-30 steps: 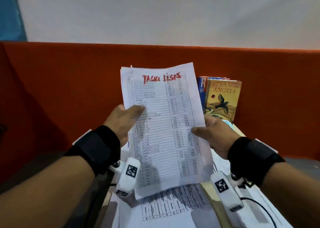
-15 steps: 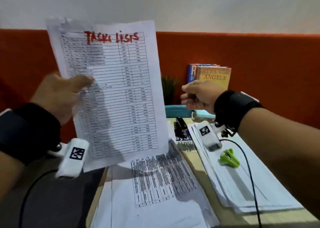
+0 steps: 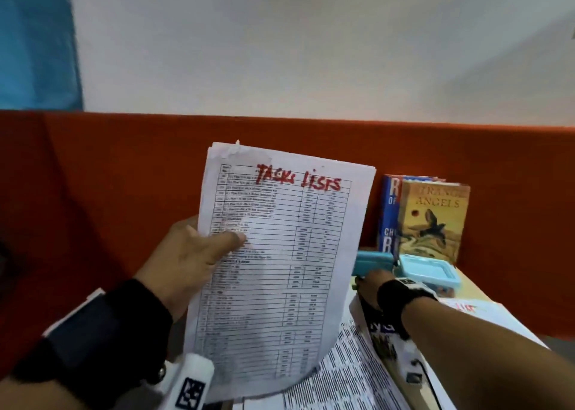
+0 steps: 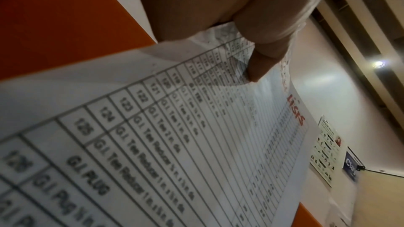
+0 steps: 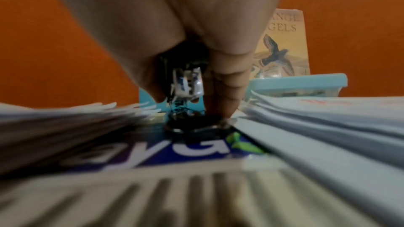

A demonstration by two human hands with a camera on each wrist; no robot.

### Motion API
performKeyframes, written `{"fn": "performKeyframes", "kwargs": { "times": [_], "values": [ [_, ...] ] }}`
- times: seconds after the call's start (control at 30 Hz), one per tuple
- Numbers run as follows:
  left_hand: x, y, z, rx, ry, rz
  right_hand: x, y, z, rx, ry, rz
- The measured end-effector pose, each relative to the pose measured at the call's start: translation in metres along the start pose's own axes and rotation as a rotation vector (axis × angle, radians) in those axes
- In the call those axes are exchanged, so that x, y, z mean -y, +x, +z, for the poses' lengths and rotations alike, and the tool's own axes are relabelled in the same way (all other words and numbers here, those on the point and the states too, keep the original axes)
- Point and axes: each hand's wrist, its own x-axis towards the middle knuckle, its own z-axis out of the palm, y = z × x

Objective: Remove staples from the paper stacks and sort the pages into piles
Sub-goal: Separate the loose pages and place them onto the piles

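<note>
My left hand [image 3: 217, 247] holds up a stapled paper stack [image 3: 280, 269] headed "Task lists" in red, thumb on the front page. In the left wrist view the thumb [image 4: 258, 61] presses the stack's [image 4: 174, 144] left margin. The stack's top left corner is crumpled. My right hand [image 3: 370, 282] is low on the desk behind the stack's right edge, mostly hidden. In the right wrist view this hand [image 5: 188, 106] grips a black and metal stapler [image 5: 188, 84] standing on a blue printed sheet. A green staple remover [image 5: 242, 144] lies just right of it.
Two books [image 3: 432, 219] lean on the orange partition [image 3: 124, 191] at the back right, with a light blue box [image 3: 426, 272] in front. Printed sheets [image 3: 351, 372] cover the desk below the stack. Another paper pile [image 3: 485, 316] lies to the right.
My right hand let go of the stack, dropped to the desk and closed around the stapler. My left hand swung the stack up and left, then back to the centre.
</note>
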Motion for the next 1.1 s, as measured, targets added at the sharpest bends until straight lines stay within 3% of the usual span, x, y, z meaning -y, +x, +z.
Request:
{"fn": "performKeyframes", "kwargs": {
  "times": [0.07,0.13,0.23,0.3,0.43,0.53,0.63,0.87,0.93,1.03,1.1],
  "values": [
    [0.001,0.000,-0.001,-0.023,-0.004,0.024,-0.002,-0.006,-0.006,-0.052,0.014,-0.015],
    [0.001,-0.001,0.000,-0.046,-0.006,0.055,-0.007,-0.011,-0.016,-0.104,0.231,0.021],
    [-0.002,-0.004,0.003,-0.080,0.030,0.097,-0.016,-0.028,-0.048,-0.121,1.121,0.004],
    [-0.005,-0.007,0.005,-0.079,0.078,0.141,-0.015,-0.054,-0.089,-0.151,1.527,-0.057],
    [-0.019,-0.024,0.017,-0.010,0.183,0.272,0.003,-0.126,-0.189,-0.327,1.959,-0.521],
    [-0.031,-0.037,0.032,0.031,0.251,0.357,0.028,-0.171,-0.228,-0.499,1.908,-0.830],
    [-0.043,-0.044,0.047,0.018,0.208,0.339,0.048,-0.203,-0.236,-0.650,1.692,-0.918],
    [-0.057,-0.063,0.058,0.003,0.214,0.371,0.058,-0.212,-0.212,-0.793,1.266,-0.801],
    [-0.061,-0.067,0.057,0.002,0.180,0.366,0.050,-0.202,-0.209,-0.858,1.187,-0.699],
    [-0.063,-0.070,0.052,0.009,0.114,0.337,0.035,-0.185,-0.211,-0.870,1.370,-0.497],
    [-0.062,-0.071,0.050,0.006,0.110,0.326,0.029,-0.180,-0.214,-0.755,1.647,-0.431]
  ]
}}
